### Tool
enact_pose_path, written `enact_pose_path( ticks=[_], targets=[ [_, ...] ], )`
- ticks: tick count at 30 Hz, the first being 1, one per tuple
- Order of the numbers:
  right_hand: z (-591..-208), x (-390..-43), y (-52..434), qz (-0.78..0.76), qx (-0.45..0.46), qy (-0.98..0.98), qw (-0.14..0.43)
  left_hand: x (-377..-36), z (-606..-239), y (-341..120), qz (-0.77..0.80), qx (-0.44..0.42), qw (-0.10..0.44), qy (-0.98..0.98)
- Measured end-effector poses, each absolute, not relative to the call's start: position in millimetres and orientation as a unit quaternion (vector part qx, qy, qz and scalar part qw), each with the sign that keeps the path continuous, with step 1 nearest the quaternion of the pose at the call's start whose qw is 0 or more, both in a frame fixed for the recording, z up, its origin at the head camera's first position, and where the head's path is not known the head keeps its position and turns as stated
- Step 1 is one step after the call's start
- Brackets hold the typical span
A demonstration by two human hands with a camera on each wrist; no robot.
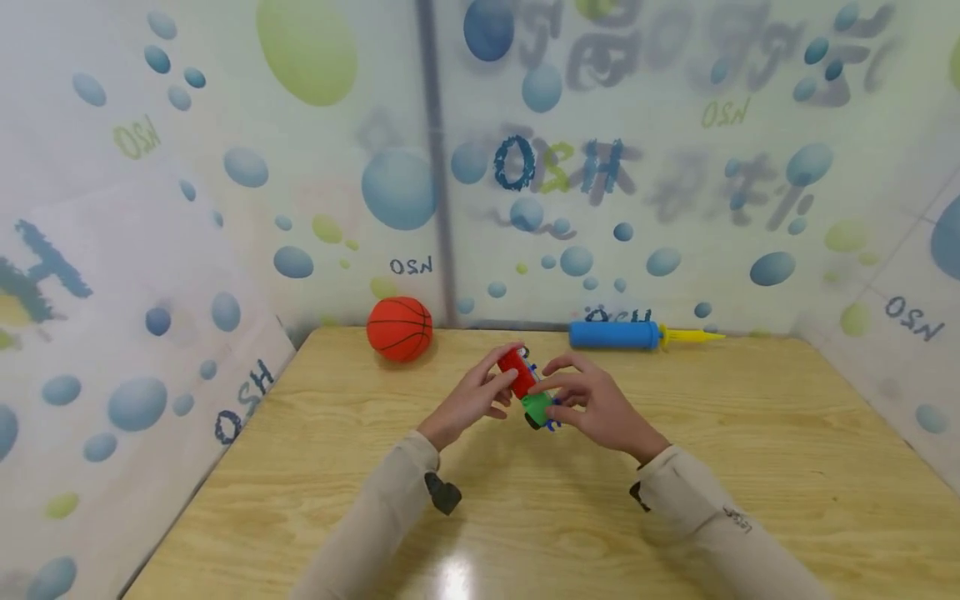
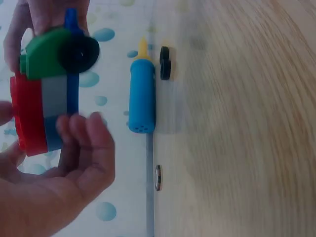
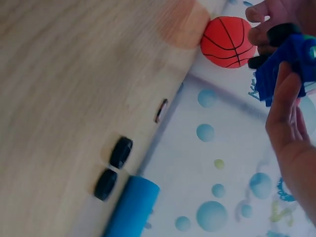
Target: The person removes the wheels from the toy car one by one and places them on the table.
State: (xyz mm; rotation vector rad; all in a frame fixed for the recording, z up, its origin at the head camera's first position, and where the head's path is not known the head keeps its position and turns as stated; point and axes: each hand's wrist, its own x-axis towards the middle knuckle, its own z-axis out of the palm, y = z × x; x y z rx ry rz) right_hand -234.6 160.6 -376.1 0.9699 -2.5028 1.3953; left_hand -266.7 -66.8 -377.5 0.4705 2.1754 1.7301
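Note:
A toy truck [image 1: 517,375] of red, green and blue blocks is held tilted above the table between both hands. My left hand [image 1: 468,402] grips its red end, with thumb and fingers on opposite sides in the left wrist view. The green cab end [image 2: 47,52], bearing a black wheel [image 2: 79,53], is pinched by my right hand [image 1: 603,407]. From the right wrist camera, the blue underside [image 3: 269,79] shows, with right-hand fingers lying along it. Some of the truck is hidden behind fingers.
On the wooden table [image 1: 337,500], a red basketball [image 1: 400,329] sits at the back left and a blue pump [image 1: 613,335] with yellow nozzle at the back right. Two black wheels [image 3: 121,152] and a small disc [image 3: 161,110] stand near the pump. Patterned walls enclose the table.

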Motion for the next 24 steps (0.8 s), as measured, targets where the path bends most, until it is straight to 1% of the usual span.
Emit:
enact_pose_path(
  ticks=[5,8,11,14,17,24],
  targets=[
    [-378.3,-235.6,169.5,0.565,0.278,-0.775,-0.053,-264.5,-384.8,-67.0,0.553,0.222,0.118,0.794],
    [-380.8,-234.9,171.7,0.607,0.252,-0.748,-0.092,-263.3,-394.7,-66.2,0.560,0.249,0.112,0.782],
    [-383.1,-233.9,172.6,0.620,0.234,-0.741,-0.109,-260.6,-404.7,-66.7,0.586,0.247,0.122,0.762],
    [-383.6,-233.8,173.9,0.626,0.207,-0.744,-0.109,-257.5,-409.1,-67.2,0.576,0.242,0.099,0.775],
    [-382.2,-234.5,176.4,0.653,0.173,-0.728,-0.115,-256.0,-406.8,-65.6,0.531,0.247,0.067,0.808],
    [-377.6,-236.9,181.2,0.703,0.168,-0.675,-0.144,-255.1,-396.4,-60.2,0.476,0.265,0.055,0.837]
  ],
)
